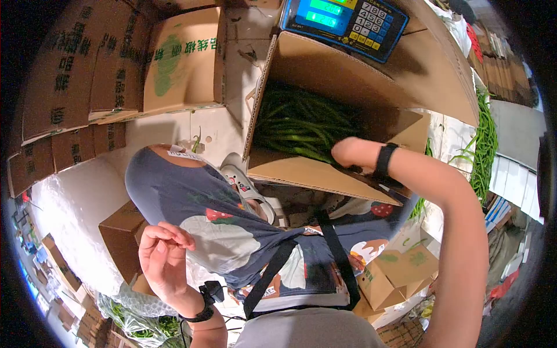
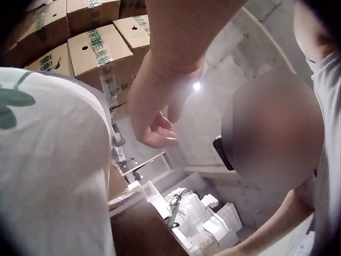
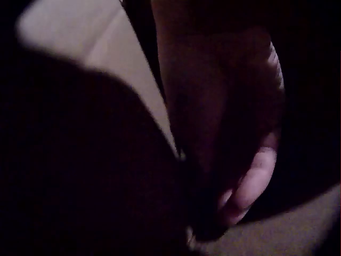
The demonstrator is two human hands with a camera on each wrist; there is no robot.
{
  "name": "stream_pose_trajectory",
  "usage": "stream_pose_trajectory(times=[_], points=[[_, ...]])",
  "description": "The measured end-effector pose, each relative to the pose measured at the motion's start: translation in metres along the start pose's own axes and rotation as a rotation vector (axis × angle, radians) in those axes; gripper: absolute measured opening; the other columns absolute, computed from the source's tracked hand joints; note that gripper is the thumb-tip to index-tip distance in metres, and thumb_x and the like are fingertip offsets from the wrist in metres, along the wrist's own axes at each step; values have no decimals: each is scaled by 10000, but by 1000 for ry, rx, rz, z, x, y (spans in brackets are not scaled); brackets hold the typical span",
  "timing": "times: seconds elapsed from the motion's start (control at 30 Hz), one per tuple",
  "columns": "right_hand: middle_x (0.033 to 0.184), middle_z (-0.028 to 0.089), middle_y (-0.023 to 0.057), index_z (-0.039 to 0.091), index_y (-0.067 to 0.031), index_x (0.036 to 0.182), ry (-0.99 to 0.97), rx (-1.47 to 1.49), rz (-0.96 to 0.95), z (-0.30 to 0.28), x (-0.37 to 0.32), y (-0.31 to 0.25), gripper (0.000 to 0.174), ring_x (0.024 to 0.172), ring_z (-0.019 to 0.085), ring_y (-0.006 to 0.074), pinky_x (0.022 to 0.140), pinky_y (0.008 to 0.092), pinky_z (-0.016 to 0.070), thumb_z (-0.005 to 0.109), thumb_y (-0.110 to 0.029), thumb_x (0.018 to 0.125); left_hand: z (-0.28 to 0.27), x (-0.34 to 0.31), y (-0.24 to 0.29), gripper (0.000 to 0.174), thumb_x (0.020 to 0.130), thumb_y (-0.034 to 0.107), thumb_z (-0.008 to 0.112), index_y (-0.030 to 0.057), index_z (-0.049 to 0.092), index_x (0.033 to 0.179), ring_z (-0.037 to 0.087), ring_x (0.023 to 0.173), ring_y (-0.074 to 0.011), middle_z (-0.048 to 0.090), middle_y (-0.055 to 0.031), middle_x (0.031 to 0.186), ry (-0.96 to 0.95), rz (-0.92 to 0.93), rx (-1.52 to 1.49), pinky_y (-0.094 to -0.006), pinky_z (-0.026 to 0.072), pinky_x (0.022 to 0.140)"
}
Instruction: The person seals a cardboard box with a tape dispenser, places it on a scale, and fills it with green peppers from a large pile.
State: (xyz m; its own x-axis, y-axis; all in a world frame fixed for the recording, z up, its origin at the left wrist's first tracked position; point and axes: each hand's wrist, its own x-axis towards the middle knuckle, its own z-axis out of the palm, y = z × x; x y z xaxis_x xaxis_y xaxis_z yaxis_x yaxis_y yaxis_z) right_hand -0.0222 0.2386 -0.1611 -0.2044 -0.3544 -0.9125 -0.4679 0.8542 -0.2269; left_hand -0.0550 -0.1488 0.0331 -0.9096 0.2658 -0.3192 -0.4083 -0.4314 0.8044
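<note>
Long green chili peppers [image 1: 301,122] fill the bottom of an open cardboard box [image 1: 325,168] in front of the seated person. My right hand [image 1: 353,153] reaches down inside the box's near right side, by the peppers. In the right wrist view the right hand [image 3: 229,106] bends downward beside a pale cardboard edge [image 3: 144,80]; deep shadow hides its palm, and I cannot tell whether it grips anything. My left hand [image 1: 163,255] is raised beside the person's knee, fingers loosely bent with nothing in them. The left wrist view shows this left hand [image 2: 160,122] hanging in mid-air.
A blue-framed digital scale display [image 1: 345,26] stands behind the box. Stacked printed cartons [image 1: 116,64] occupy the back left. More green chili peppers [image 1: 484,133] lie at the right, and a smaller carton [image 1: 400,275] sits by the person's leg. A bag of greens [image 1: 139,319] rests lower left.
</note>
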Motion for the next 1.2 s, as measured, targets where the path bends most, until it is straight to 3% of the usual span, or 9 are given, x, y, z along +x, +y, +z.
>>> stream_pose_trajectory(times=[0.03, 0.1, 0.27, 0.57, 0.67, 0.73, 1.0, 1.13, 1.2], points=[[805, 637, 105, 658, -37, 789, -163, 112, 248, -59, -34, -22, 128, 772, 615, 262, 557, 393, 487, 639, -115, 690, -3, 0, 0, 153, 820, 102, 477, -38, 472, 881, 498, 688, -220, 493, -153, 792, 4, -4, 7, -333, 430, 634], [798, 632, 128, 650, -19, 789, 37, 246, 373, -48, -25, -8, 165, 788, 611, 286, 586, 387, 489, 666, -126, 665, -4, -1, 1, 151, 820, 103, 478, -36, 471, 879, 498, 685, -219, 493, -150, 787, 10, -6, 14, -333, 429, 635], [806, 611, 212, 624, 31, 781, 393, 265, 347, -17, -1, -3, 174, 783, 604, 334, 648, 392, 497, 607, -122, 700, 5, 0, 7, 151, 825, 113, 483, -30, 467, 869, 498, 688, -218, 494, -143, 782, -51, 31, 10, -327, 423, 632], [788, 615, 182, 623, 0, 803, 408, 361, 429, -40, -42, 0, 163, 744, 607, 317, 632, 386, 498, 558, -91, 686, 5, 2, -2, 126, 820, 82, 490, -38, 489, 861, 498, 696, -201, 504, -144, 788, 22, -33, -20, -316, 425, 627], [875, 606, 198, 617, 2, 862, 611, 310, 197, -16, -5, 20, 189, 827, 591, 326, 676, 386, 492, 540, -94, 719, 9, 4, -2, 128, 820, 84, 492, -37, 489, 859, 498, 694, -202, 504, -144, 786, -11, -26, -19, -316, 425, 626], [961, 590, 196, 607, 13, 915, 346, 354, 416, -42, -4, 9, 216, 895, 570, 332, 709, 393, 484, 517, -96, 752, 10, 3, -2, 131, 822, 88, 489, -37, 484, 861, 498, 691, -206, 504, -145, 787, -35, -27, -12, -319, 423, 628], [1032, 573, 182, 586, 9, 980, 231, 240, 259, -23, 25, 48, 251, 897, 574, 313, 705, 397, 475, 469, -102, 787, 16, -9, 3, 130, 828, 87, 475, -37, 474, 868, 494, 682, -215, 505, -150, 784, -41, 5, 37, -323, 420, 634], [1135, 513, 161, 153, -68, 1353, -40, 843, 213, -51, -30, 48, 567, 889, 564, 252, 735, 367, 474, 396, -286, 890, 37, -17, 0, 122, 823, 75, 471, -42, 478, 854, 494, 680, -212, 504, -152, 782, -110, 2, 43, -317, 420, 636], [1118, 524, 165, 208, -58, 1334, 51, 724, 223, -57, -54, 41, 541, 896, 560, 258, 727, 368, 463, 410, -292, 889, 43, -20, -3, 121, 816, 70, 475, -47, 483, 846, 494, 676, -210, 505, -150, 780, -84, -5, 33, -315, 421, 633]])
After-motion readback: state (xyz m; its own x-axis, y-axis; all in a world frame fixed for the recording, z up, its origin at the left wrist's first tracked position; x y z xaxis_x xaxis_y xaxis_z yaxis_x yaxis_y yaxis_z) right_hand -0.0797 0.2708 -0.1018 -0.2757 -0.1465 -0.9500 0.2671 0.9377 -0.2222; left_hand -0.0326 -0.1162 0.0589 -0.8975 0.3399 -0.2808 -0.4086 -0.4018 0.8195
